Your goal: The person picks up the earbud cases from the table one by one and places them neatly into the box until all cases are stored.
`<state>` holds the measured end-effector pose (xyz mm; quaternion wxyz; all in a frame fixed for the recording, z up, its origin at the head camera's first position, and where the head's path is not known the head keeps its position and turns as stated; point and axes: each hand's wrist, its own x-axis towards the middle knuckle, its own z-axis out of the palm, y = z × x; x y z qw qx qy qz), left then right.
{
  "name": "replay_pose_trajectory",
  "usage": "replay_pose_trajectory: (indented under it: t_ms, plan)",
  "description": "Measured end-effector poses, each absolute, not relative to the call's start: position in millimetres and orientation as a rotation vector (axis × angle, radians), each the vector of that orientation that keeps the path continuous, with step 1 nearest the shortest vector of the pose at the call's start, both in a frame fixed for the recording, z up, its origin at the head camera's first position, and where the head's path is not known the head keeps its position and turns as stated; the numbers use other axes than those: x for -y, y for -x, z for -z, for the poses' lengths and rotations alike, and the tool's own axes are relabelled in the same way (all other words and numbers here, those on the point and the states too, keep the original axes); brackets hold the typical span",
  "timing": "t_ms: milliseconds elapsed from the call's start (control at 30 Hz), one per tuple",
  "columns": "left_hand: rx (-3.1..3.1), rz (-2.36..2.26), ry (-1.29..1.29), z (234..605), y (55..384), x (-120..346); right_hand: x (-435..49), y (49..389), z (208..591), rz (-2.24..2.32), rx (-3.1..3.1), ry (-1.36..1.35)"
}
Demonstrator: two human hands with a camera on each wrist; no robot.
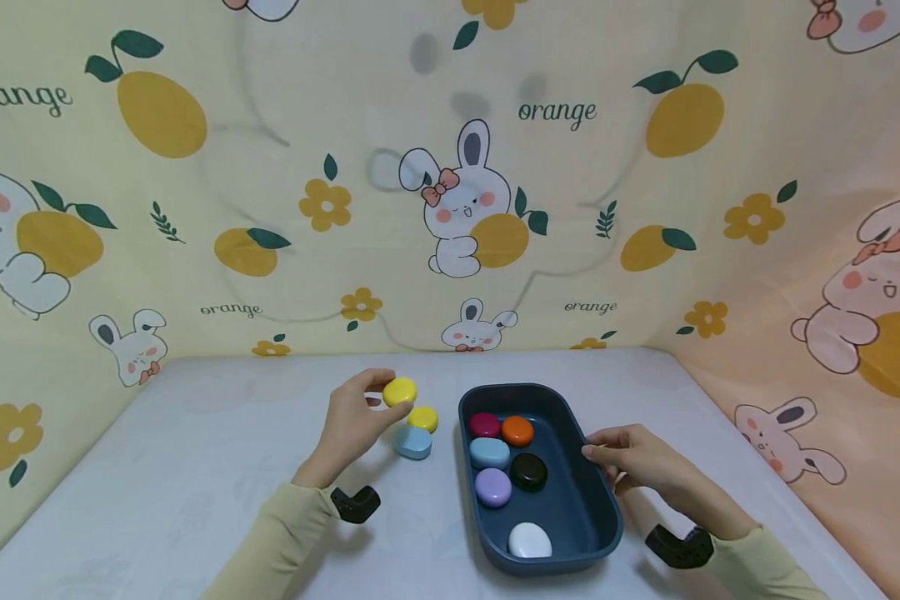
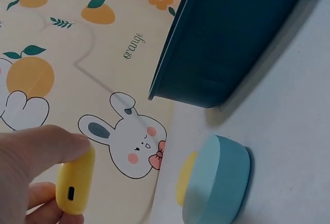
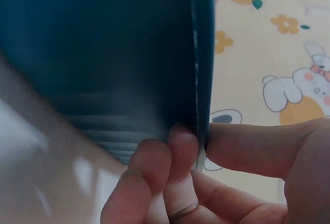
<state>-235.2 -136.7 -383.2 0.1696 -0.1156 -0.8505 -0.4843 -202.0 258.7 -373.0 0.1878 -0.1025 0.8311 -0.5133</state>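
Note:
My left hand (image 1: 352, 421) pinches a yellow earbud case (image 1: 400, 392) between thumb and fingers. In the left wrist view this case (image 2: 75, 180) is rounded, with a small black port on its edge. Just below it on the table lie a second yellow rounded piece (image 1: 423, 418) and a light blue one (image 1: 414, 442). With thumb and fingers, my right hand (image 1: 641, 458) grips the right rim of a dark blue tray (image 1: 573, 508). Inside the tray, crimson (image 1: 484, 426), orange (image 1: 517, 431), light blue (image 1: 489, 453), black (image 1: 528, 472), lilac (image 1: 493, 487) and white (image 1: 529, 540) rounded pieces are spread out.
A pale cloth covers the table (image 1: 157, 483). Behind and along the sides stands a cream sheet (image 1: 330, 100) printed with rabbits and oranges. Black wrist cameras sit on the left (image 1: 356, 504) and right (image 1: 679, 547) wrists.

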Motion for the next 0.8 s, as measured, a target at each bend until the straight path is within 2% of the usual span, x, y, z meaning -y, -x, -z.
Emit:
replay_pose_trajectory:
  t_ms: [800]
  plan:
    - [2.344, 1.437, 0.468, 377, 224, 120, -259, 202, 375, 1.418, -2.361, 0.26]
